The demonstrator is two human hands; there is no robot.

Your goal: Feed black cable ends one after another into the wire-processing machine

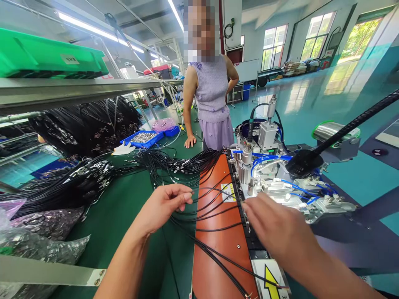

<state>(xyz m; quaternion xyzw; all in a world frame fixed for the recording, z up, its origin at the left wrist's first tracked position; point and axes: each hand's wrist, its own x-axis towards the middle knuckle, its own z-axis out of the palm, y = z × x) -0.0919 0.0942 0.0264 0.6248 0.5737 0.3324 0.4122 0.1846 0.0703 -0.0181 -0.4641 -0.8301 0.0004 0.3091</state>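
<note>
My left hand [170,203] is closed in a pinch over the left edge of an orange-brown plate [215,245], with a thin black cable [215,189] at its fingertips. That cable arcs across the plate towards my right hand [277,226], whose fingers are pressed together around its end at the machine's edge. The exact grip there is partly hidden by the fingers. Several more black cables [218,228] lie across the plate, their ends along a dark rail on its right side. Nearer to me, a few cables [224,265] show stripped ends.
A machine [258,166] with metal cylinders and blue tubes stands on the right. Cable bundles [84,178] cover the green table's left side. Plastic bags [46,245] lie near left; a blue tray [143,138] of small parts sits behind. Another person [212,87] stands opposite, one hand on the table.
</note>
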